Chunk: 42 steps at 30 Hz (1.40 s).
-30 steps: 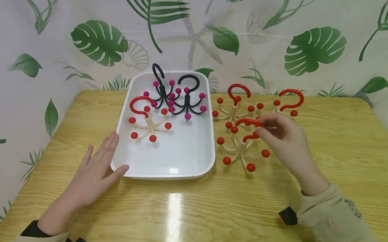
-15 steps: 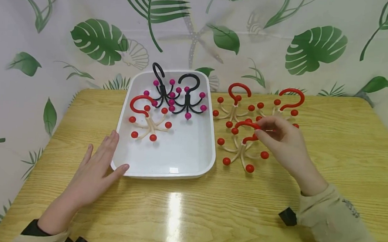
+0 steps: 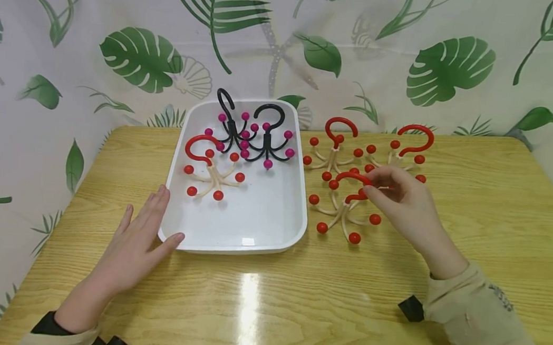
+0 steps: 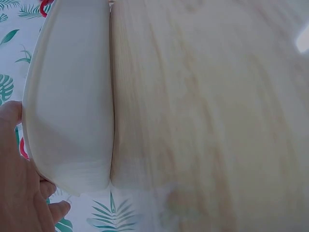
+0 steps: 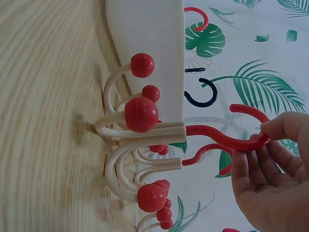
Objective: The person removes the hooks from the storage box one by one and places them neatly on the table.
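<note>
My right hand (image 3: 409, 212) pinches the red crook of a multi-prong hanging hook (image 3: 344, 211) between thumb and fingers. This hook has curved cream prongs tipped with red balls (image 5: 141, 114). Its prongs are close to the tabletop; whether they touch it I cannot tell. My left hand (image 3: 131, 248) lies at the left front corner of a white tray (image 3: 234, 238), fingers straight along the side and thumb over the rim. Inside the tray sit a red-and-cream hook (image 3: 213, 176) and two black hooks (image 3: 231, 130) with magenta balls.
Behind my right hand, two more red-and-cream hooks stand on the table: one (image 3: 333, 157) right of the tray, another (image 3: 393, 157) farther right and partly hidden. A leaf-patterned cloth (image 3: 369, 57) hangs at the back edge of the wooden table (image 3: 334, 313).
The hook in my right hand has turned very slightly, its front balls shifting a little left. Both hands stay nearly in place.
</note>
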Tool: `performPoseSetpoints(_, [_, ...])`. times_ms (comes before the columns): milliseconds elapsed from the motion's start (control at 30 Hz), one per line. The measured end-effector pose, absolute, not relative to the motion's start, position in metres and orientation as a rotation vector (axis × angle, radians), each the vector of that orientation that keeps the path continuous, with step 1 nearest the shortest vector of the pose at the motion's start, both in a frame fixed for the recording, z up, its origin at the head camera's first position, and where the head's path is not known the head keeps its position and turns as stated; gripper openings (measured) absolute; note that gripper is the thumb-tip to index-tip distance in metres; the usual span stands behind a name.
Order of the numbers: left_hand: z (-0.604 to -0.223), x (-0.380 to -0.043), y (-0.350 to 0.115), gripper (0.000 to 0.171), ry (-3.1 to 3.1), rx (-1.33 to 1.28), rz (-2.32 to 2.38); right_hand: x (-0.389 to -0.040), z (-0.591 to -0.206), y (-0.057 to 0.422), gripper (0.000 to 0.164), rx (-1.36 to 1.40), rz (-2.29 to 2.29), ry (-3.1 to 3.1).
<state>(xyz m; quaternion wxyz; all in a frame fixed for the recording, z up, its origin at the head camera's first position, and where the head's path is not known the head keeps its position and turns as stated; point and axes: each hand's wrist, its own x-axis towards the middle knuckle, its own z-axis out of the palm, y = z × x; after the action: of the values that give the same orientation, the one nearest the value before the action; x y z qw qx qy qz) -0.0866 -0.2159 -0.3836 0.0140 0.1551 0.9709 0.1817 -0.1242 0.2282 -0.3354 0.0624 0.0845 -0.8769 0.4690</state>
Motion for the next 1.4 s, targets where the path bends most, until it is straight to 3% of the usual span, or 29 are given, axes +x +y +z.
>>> performPoseSetpoints(900, [-0.385, -0.087, -0.217, 0.083, 3.041, 0.494, 0.557, -0.13, -0.328, 0.223, 0.024, 0.341, 1.389, -2.592])
performPoseSetpoints(1400, [-0.385, -0.088, -0.216, 0.083, 3.043, 0.485, 0.558, -0.139, -0.297, 0.197, 0.028, 0.503, 1.294, -2.506])
